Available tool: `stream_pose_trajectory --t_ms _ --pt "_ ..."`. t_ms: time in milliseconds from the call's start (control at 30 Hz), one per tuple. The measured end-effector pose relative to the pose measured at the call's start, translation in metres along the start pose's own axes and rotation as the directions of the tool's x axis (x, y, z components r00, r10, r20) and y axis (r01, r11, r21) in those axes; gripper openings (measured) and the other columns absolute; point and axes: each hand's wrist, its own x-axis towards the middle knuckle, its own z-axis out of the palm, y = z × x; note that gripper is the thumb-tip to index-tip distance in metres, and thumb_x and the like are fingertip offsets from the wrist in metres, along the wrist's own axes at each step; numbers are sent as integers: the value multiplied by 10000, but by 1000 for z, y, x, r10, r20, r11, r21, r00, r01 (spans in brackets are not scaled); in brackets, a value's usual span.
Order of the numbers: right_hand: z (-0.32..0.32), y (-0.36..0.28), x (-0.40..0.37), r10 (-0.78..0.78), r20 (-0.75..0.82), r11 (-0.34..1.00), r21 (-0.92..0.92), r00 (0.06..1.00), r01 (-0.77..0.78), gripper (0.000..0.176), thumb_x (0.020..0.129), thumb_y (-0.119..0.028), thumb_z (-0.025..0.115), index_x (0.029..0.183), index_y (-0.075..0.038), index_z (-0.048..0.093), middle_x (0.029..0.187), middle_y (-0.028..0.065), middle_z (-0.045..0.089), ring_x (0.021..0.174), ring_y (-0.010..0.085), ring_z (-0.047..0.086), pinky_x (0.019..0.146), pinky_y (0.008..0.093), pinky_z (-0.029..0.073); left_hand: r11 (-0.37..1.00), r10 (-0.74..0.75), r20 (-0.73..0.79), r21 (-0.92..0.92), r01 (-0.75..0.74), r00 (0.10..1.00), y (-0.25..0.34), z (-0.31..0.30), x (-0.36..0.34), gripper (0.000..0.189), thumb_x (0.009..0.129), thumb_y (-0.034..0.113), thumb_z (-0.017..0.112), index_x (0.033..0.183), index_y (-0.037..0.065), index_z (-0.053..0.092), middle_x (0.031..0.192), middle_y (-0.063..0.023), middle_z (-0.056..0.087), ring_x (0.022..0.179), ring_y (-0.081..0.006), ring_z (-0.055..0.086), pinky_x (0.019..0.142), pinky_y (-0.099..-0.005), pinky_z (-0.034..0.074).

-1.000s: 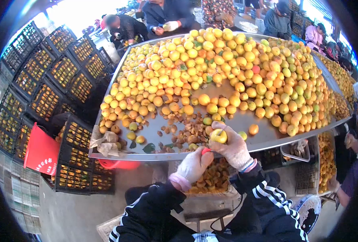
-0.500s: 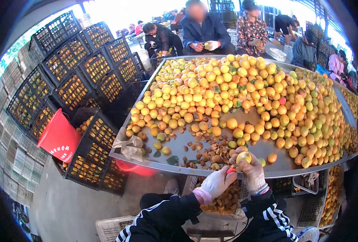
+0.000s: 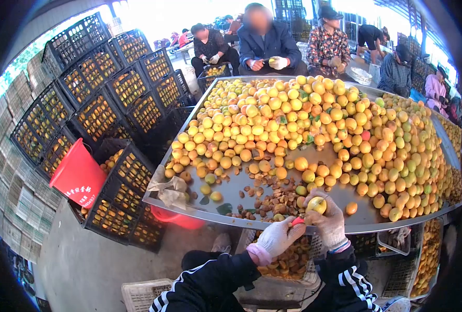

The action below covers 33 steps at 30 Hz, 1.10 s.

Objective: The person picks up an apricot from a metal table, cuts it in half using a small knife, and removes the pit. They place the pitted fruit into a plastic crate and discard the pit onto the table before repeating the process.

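Note:
Both of my hands wear whitish work gloves and meet over the near edge of the metal table (image 3: 218, 214). My right hand (image 3: 328, 222) is closed around a yellow apricot (image 3: 317, 204), holding it up at the fingertips. Close beside it, my left hand (image 3: 279, 239) pinches a small tool with a red handle (image 3: 297, 221); its working end is hidden by the fruit and fingers. Just behind the hands lies a heap of brown apricot pits (image 3: 272, 200). A large pile of whole apricots (image 3: 272, 112) covers the far side and right of the table.
Under the table, below my hands, stands a crate of split apricots (image 3: 288, 260). Black crates of fruit (image 3: 95, 117) are stacked at left, beside a red bucket (image 3: 78, 174). A crumpled cloth (image 3: 171, 192) lies on the table's left corner. Several people (image 3: 269, 44) sit across the table.
The view has tipped up slightly, so the table sits a little lower. My right hand has turned slightly with the apricot. My left hand keeps its grip on the red handle.

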Motion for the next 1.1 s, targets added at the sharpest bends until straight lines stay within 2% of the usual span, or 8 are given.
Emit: stream_pose_trajectory --t_ms 267,333,400,567,833,933,1067,1100 --pt "-44 73 -3 150 280 941 252 948 -224 385 1005 -359 532 1212 -40 591 1167 95 607 1087 221 586 914 329 485 872 436 -202 335 -357 877 36 -30 2 567 787 368 765 1250 100 580 966 -133 641 768 -325 669 629 -394 533" --pt "-27 56 -10 66 401 996 -83 914 -35 420 1031 -383 459 1243 -38 570 1240 109 586 1192 224 536 993 346 439 818 497 -129 399 -414 858 28 -25 3 665 770 395 775 1306 81 538 955 -119 621 754 -319 654 613 -396 526" --pt "-17 57 -9 222 280 938 199 934 -283 404 1051 -360 408 1291 -52 509 1229 88 597 1117 196 597 997 360 478 807 507 -110 411 -425 855 25 -26 2 695 743 410 788 1290 62 539 924 -110 611 740 -310 647 604 -402 521" --pt "0 31 -24 45 281 948 -315 959 48 387 1062 -365 377 1262 -65 517 1213 81 586 1115 184 573 996 339 468 729 613 -97 453 -514 784 34 -32 -1 622 706 337 788 1226 69 576 851 -104 620 699 -304 641 591 -411 511" --pt "17 47 -29 187 -21 951 -245 982 -186 415 1036 -399 422 1088 -37 618 945 47 635 895 159 577 795 347 480 806 517 -146 414 -422 844 18 -17 -7 512 671 397 792 1027 87 595 763 -99 596 663 -310 634 561 -421 484" --pt "19 50 -19 -81 2 904 -422 997 75 269 983 -291 515 1000 -40 608 879 116 644 797 249 614 710 391 483 842 513 -259 334 -423 818 12 -4 2 377 738 299 778 980 72 600 748 -121 602 648 -310 622 549 -377 469" --pt "24 28 3 -141 81 606 -781 987 151 213 979 -217 508 988 -32 612 873 207 617 803 384 623 728 425 495 758 -319 -349 -652 16 881 18 15 19 97 961 134 589 910 51 594 715 35 548 624 -78 508 561 -249 421" --pt "23 36 6 -173 3 737 -663 985 132 229 993 -224 497 1033 -23 599 866 200 614 792 360 627 738 421 500 745 -214 -433 -652 -140 876 -14 23 30 135 984 186 565 929 66 593 706 38 545 600 -79 507 548 -240 418"
